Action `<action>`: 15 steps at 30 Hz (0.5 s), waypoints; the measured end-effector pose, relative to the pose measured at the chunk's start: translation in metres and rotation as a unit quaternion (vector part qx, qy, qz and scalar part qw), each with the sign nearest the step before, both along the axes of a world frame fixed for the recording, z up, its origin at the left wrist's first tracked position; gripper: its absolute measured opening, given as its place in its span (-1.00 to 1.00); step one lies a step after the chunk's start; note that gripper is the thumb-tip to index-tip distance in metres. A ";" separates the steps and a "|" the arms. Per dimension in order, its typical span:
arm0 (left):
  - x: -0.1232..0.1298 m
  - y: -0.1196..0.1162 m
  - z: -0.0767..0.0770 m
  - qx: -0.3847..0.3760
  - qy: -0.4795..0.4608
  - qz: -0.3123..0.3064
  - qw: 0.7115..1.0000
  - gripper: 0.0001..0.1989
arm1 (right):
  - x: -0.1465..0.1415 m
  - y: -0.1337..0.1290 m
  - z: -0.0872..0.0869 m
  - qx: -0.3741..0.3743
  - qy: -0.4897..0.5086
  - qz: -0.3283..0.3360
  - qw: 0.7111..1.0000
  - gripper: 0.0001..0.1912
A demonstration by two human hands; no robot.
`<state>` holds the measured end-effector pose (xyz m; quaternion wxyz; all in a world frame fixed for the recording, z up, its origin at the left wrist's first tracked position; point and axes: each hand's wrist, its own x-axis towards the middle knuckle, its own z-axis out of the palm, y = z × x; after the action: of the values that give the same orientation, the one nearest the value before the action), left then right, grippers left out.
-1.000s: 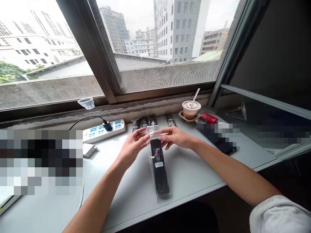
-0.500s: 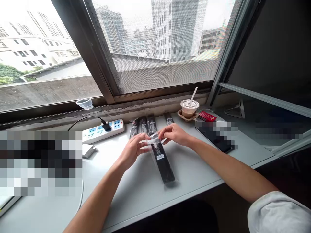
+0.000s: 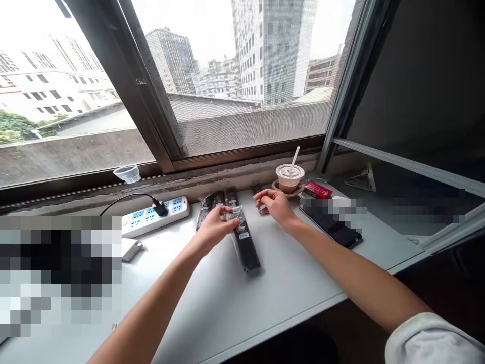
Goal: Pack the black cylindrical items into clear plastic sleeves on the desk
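My left hand (image 3: 217, 225) grips the top end of a flat, long black item in a clear plastic bag (image 3: 248, 250); it has a small white printed label, and its lower end tilts toward the table's front edge. What the black item is, I cannot tell. My right hand (image 3: 278, 205) is apart from that bag, its fingers loosely bent with a gap between thumb and fingertips. It hovers over a similar black packet (image 3: 256, 188), which it partly covers. Several more black bagged packets (image 3: 219, 198) lie side by side behind my left hand.
A white power strip (image 3: 155, 217) with a black plug lies at the left. A lidded drink cup (image 3: 290, 178) with a straw, a red box (image 3: 318, 190) and a dark tablet-like device (image 3: 333, 227) are at the right. A clear plastic cup (image 3: 128, 173) sits by the window.
My right hand has let go of the bag's top and moved back toward the single packet. The bagged item stays in my left hand, and the view has tilted slightly.
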<state>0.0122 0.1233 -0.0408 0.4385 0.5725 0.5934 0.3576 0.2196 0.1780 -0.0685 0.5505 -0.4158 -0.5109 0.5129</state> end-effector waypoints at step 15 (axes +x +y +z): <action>0.056 0.132 -0.011 0.089 0.331 0.072 0.937 -0.63 | 0.007 -0.010 -0.009 0.294 -0.374 0.127 0.871 -0.81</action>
<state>0.0677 0.2549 -0.0514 0.1382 0.6507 0.7104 0.2299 0.2265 0.1678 -0.0778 0.3457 -0.3271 -0.8539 0.2105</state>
